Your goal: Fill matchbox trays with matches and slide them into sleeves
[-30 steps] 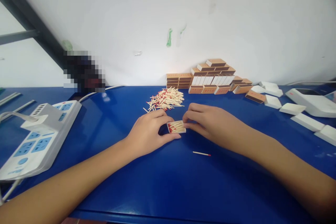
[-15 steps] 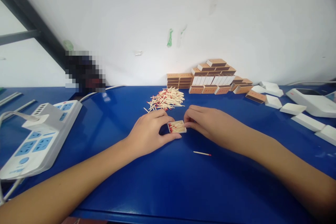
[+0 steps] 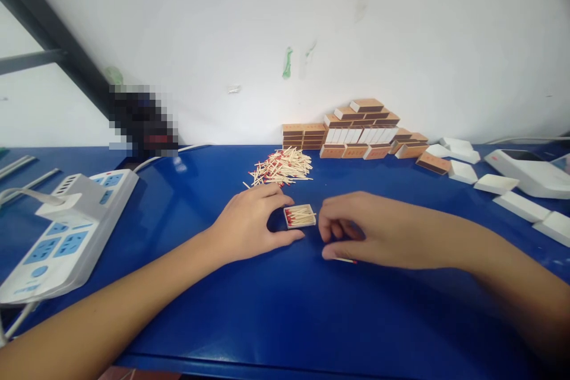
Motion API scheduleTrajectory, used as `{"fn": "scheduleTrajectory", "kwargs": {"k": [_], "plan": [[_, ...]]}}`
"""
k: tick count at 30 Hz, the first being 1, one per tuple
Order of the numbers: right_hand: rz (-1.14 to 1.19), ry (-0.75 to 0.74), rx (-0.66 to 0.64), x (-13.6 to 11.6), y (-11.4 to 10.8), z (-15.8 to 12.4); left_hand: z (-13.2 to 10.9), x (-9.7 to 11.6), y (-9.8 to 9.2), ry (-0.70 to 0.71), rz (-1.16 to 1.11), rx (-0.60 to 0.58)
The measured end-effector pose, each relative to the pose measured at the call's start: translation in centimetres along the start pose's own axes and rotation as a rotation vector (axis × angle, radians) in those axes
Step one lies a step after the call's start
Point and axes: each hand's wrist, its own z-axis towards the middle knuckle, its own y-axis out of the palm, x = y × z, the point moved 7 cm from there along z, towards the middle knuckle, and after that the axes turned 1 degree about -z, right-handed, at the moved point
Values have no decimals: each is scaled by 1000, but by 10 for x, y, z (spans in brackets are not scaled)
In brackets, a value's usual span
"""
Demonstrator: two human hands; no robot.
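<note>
Head camera view: the left hand curves around the left end of a small white matchbox tray, its thumb and fingers well parted. A strip of blue shows between thumb and tray, and whether the fingertips touch the far rim cannot be told. The tray lies near the middle of the blue tabletop and is filled with matches, most of their red heads toward the left; a stick end or two pokes past the right rim. Just right of the tray is the right hand, fingers curled, thumb apart from them, with nothing visibly in its hold. Its thumb partly covers a loose match whose red head points right; contact between them is unclear. Beyond the left hand sits a loose match pile. Against the wall stand a low matchbox stack and, touching its right side, a taller stepped matchbox stack. White empty trays trail off to the right, beside a white device. Far left rests a power strip with a plugged-in adapter.
</note>
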Motion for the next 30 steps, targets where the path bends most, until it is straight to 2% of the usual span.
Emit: {"fn": "scheduleTrajectory", "kwargs": {"k": [3,7,10,17,22,26,30], "plan": [[42,55,-86,2,11,-6,0,0,-1,-5,21,-13],[45,82,-130,2,18,-7,0,2,0,29,7,-4],[43,68,-128,3,16,-7,-1,3,1,46,-1,9],[166,5,152,2,-13,5,0,7,-10,56,-53,155],[213,37,415,14,-32,7,3,3,-10,48,-105,168],[191,28,498,17,-37,8,4,-2,-5,49,-127,113],[288,48,600,18,-39,9,3,-4,-4,27,-133,113]]}}
